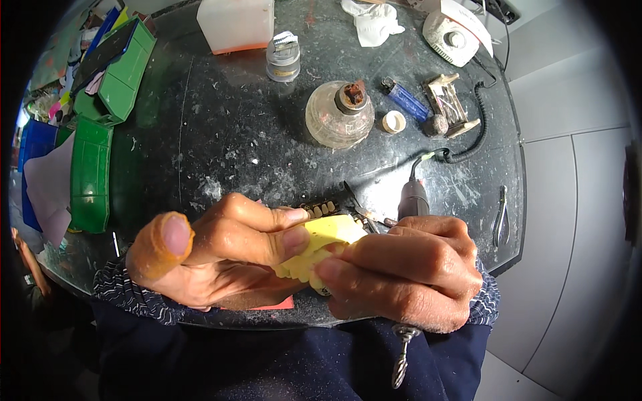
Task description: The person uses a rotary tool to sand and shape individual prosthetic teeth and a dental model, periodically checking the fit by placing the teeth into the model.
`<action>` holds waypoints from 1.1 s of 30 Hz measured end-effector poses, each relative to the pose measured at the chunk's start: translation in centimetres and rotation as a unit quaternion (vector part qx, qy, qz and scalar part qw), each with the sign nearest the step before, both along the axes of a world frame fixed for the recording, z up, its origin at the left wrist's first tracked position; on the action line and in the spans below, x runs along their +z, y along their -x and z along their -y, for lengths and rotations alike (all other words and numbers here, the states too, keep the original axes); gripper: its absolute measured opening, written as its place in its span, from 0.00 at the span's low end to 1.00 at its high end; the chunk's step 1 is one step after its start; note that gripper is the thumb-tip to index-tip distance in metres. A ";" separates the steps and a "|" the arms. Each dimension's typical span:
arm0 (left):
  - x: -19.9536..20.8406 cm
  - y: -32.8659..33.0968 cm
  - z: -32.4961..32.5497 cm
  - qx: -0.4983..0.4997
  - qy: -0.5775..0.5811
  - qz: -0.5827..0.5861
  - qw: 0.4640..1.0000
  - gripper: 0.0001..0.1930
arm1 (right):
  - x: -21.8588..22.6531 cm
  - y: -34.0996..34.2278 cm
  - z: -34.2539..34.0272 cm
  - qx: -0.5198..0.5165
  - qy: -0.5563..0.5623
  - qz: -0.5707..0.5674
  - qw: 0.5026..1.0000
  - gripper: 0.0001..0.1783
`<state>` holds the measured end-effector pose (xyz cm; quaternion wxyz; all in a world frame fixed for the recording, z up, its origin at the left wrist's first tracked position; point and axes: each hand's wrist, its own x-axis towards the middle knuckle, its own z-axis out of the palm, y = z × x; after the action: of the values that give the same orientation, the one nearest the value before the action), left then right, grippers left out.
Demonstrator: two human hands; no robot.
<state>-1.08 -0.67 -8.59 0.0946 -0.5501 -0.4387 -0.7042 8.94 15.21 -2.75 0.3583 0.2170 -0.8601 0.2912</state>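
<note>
Both of my hands meet over the near edge of the bench around a yellow dental cast (328,234) with a scalloped lower edge. Thumb and forefinger of my left hand (227,257) pinch its left side; one finger there wears an orange wrap (159,242) and sticks up. The fingers of my right hand (408,271) press on the cast's right side. That same hand is closed round a black rotary handpiece (413,199), and its twisted metal bur (400,364) pokes out below, over my lap. Just behind the cast lies a row of artificial teeth (322,208), partly hidden.
Ahead stand a glass spirit burner (339,120), a small jar (283,60) and a whitish container (237,25). A blue lighter (406,100) and white cap (394,121) lie farther right. Pliers (500,220) rest near the right edge. Green bins (91,177) line the left; the handpiece's coiled cord (478,144) curves behind.
</note>
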 end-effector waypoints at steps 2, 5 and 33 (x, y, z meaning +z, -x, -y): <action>0.3 -0.2 -0.3 0.003 0.001 0.000 1.000 0.55 | 0.1 -0.3 -0.4 0.010 -0.019 -0.007 1.000 0.13; 0.4 -0.4 -1.2 0.063 0.003 -0.019 0.998 0.54 | -0.2 -0.2 -0.5 0.007 -0.046 -0.037 0.998 0.13; 0.2 -1.6 -2.2 0.149 -0.062 0.087 0.983 0.48 | -0.1 0.2 1.1 -0.105 0.052 0.003 0.993 0.13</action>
<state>0.53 1.56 -8.42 0.1938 -0.4088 -0.4778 -0.7530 8.70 14.09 -2.86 0.3957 0.1053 -0.8626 0.2970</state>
